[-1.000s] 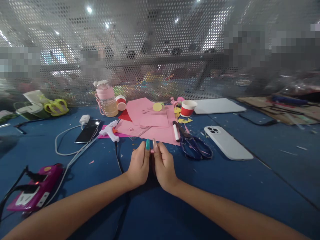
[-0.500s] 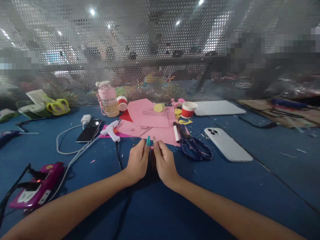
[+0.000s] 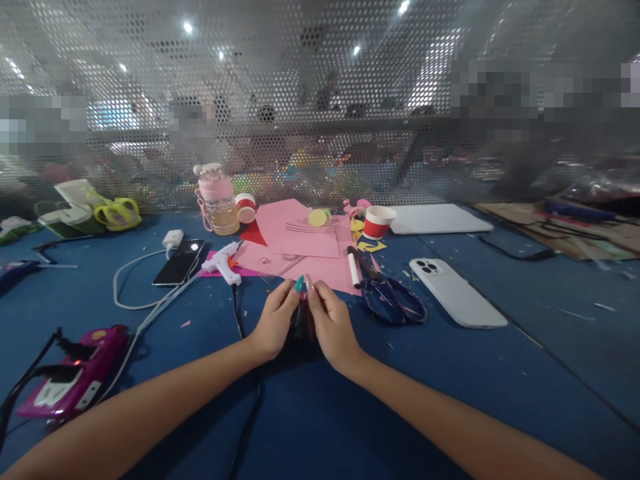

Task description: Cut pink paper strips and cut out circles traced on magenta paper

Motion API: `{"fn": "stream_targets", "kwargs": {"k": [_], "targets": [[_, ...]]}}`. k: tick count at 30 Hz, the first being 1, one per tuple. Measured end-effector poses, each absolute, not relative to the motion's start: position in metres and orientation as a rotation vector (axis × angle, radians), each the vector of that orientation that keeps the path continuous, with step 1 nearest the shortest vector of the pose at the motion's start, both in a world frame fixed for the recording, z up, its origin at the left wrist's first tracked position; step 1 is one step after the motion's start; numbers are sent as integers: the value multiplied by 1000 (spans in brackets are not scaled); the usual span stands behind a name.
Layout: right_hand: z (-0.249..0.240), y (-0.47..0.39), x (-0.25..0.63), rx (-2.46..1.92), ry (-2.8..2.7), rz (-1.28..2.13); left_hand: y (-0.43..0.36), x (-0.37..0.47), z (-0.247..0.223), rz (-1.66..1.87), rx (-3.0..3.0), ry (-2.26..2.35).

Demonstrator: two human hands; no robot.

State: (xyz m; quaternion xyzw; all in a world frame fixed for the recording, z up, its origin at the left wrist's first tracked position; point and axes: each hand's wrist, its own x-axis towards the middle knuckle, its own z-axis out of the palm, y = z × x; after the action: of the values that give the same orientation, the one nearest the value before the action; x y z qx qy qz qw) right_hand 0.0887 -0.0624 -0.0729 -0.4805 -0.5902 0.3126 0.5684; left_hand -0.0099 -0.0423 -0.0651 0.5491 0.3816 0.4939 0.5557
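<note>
Over the front middle of the blue table, my left hand (image 3: 275,318) and my right hand (image 3: 332,322) are closed with their thumb tips together. A trace of pink shows between the fingertips, but the thing itself is too small and hidden to name. Just beyond the fingers lie pink paper sheets (image 3: 310,248). To the left is a white glue gun (image 3: 223,263) with a black cord. A marker (image 3: 354,268) and blue-handled scissors (image 3: 393,300) lie to the right of my hands.
A purple power strip (image 3: 80,373), a black phone (image 3: 180,262) and cables occupy the left. A pink bottle (image 3: 218,200) and a red-and-white paper cup (image 3: 377,222) stand at the back. Rightward lies a white phone (image 3: 457,293). Perforated metal mesh (image 3: 320,160) rises behind.
My left thumb has tilted inward and its tip now meets the right thumb's. Both hands otherwise stay in nearly the same place.
</note>
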Motion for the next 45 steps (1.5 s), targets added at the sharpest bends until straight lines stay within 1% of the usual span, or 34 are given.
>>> {"fn": "stream_targets", "kwargs": {"k": [3, 7, 14, 25, 34, 40, 45], "targets": [[-73, -63, 89, -1119, -1389, 756, -42, -10, -64, 1108, 1202, 855], [-75, -62, 91, -1132, -1372, 750, -42, -13, -63, 1071, 1254, 848], [-75, -59, 93, -1096, -1324, 880, -37, -10, -68, 1060, 1037, 796], [-77, -55, 92, -992, -1246, 996, -38, -13, -65, 999, 1104, 791], [-78, -58, 88, -977, -1203, 1092, -40, -13, -61, 1094, 1328, 784], [-75, -59, 89, -1019, -1264, 962, -42, -14, -65, 1145, 1424, 895], [-73, -60, 89, -1021, -1342, 922, -42, -14, -69, 1166, 1425, 972]]}}
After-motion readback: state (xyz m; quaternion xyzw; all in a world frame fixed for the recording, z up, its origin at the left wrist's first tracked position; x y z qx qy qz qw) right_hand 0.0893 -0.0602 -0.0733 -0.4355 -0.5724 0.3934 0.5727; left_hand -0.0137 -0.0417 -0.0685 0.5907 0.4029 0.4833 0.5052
